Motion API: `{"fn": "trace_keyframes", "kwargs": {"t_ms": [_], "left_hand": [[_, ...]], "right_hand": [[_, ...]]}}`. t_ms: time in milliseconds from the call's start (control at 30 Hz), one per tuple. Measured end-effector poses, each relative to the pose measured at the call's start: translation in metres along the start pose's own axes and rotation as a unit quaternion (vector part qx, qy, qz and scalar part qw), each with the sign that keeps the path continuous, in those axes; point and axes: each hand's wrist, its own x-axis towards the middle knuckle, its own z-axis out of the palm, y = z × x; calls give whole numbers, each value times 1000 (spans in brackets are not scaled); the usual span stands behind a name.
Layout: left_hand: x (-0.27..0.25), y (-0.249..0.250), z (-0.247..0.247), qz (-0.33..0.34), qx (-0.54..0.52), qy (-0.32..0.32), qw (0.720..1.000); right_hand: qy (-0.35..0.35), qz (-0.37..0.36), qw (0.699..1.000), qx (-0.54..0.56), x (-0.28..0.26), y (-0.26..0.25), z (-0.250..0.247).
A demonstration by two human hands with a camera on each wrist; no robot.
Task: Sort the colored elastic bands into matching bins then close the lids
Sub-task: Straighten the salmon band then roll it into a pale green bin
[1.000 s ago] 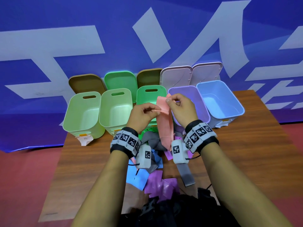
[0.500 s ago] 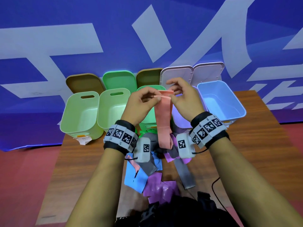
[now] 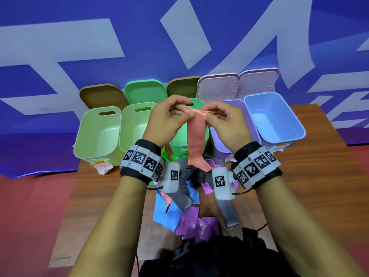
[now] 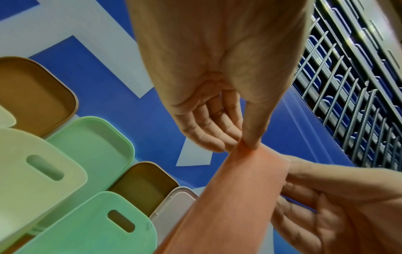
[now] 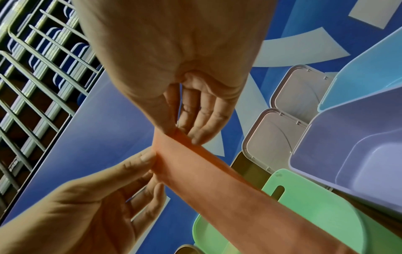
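Note:
A salmon-pink elastic band [image 3: 196, 134] hangs in the air, held by its top edge. My left hand [image 3: 169, 120] pinches its left top corner, and my right hand [image 3: 223, 120] pinches the right one. Thumb and fingers show the same pinch in the left wrist view [image 4: 250, 146] and in the right wrist view [image 5: 180, 135]. The band [image 4: 239, 197] dangles in front of the green bin [image 3: 197, 104]. Under my wrists lies a pile of grey, blue and purple bands [image 3: 187, 208] on the wooden table [image 3: 299, 186].
A row of open bins stands at the table's far edge: two pale green [image 3: 97, 134], the green one, a purple [image 3: 233, 104] and a light blue [image 3: 275, 116]. Their lids [image 3: 145, 92] lean upright behind them against a blue banner. A dark bag [image 3: 209, 258] sits near me.
Both hands have lifted the pink band higher and drawn its top edge out flat between them. Its lower end has risen off the pile.

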Motion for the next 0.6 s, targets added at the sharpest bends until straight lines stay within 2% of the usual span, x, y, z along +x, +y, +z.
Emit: {"fn": "trace_keyframes", "kwargs": {"t_ms": [300,433,600], "left_hand": [[2,2,-2,-16,24,-7,1000],[2,3,-1,-17,26,-12,999],[3,0,0,-17,24,-2,1000]], "right_hand": [[-5,18,999,33,0,-9,-7],[13,30,999,34,2,-10,-8],[5,18,1000,24,2,-8,-5]]}}
